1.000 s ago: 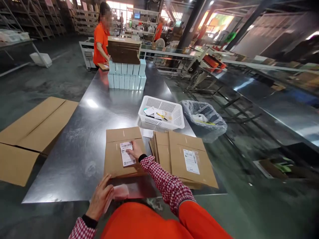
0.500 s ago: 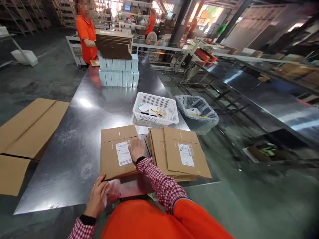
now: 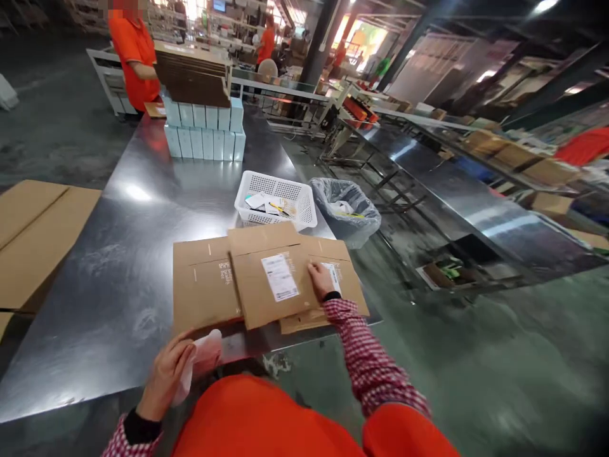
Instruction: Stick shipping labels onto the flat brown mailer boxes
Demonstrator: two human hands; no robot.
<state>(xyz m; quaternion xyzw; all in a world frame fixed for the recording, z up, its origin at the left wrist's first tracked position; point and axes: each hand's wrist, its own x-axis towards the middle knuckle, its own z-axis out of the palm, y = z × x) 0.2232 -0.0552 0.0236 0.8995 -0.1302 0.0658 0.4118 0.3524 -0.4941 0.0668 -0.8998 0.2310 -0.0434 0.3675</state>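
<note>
Gripping a carton [image 3: 252,279] edge, the right hand [image 3: 323,279] has open table [image 3: 118,266] leftward

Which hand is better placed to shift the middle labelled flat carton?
Likely the right hand: it grips the right edge of the flat carton, while the left hand, farther off, holds a whitish sheet.

I note a white perforated basket [image 3: 243,195] holding papers [image 3: 257,201]; to its right, a plastic-lined bin [image 3: 349,230]; farther from me, two tiers of pale-blue boxes [image 3: 205,144], with an orange-shirted co-worker [image 3: 134,58] standing to their left.
</note>
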